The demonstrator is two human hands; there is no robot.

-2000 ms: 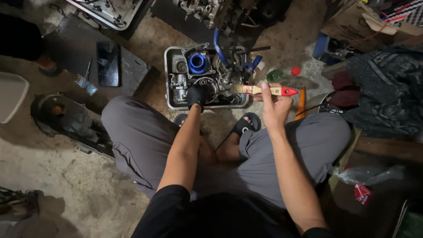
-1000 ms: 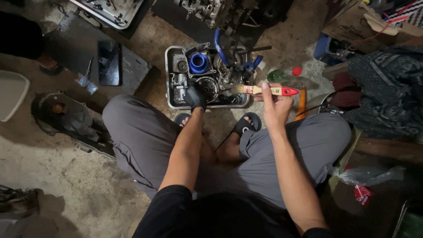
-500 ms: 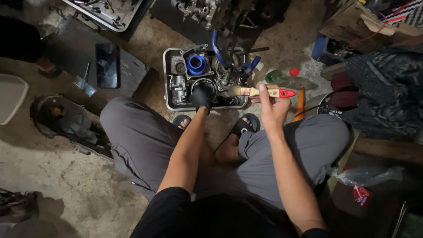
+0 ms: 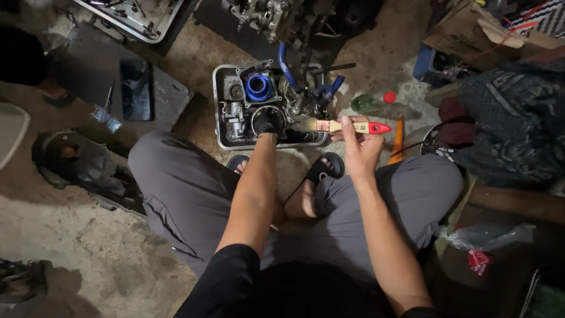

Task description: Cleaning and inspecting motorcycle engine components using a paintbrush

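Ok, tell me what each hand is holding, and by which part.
Right hand holds a paintbrush by its wooden handle. Left hand, gloved dark, grips a round black engine part in the tray.

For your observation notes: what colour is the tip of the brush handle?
Red, on the brush held in the right hand; head view.

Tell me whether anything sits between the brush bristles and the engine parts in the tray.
Nothing visible does. The right hand holds the paintbrush level, its bristles already at the parts in the white tray. The gloved left hand rests on a round part beside them, not across the brush's path.
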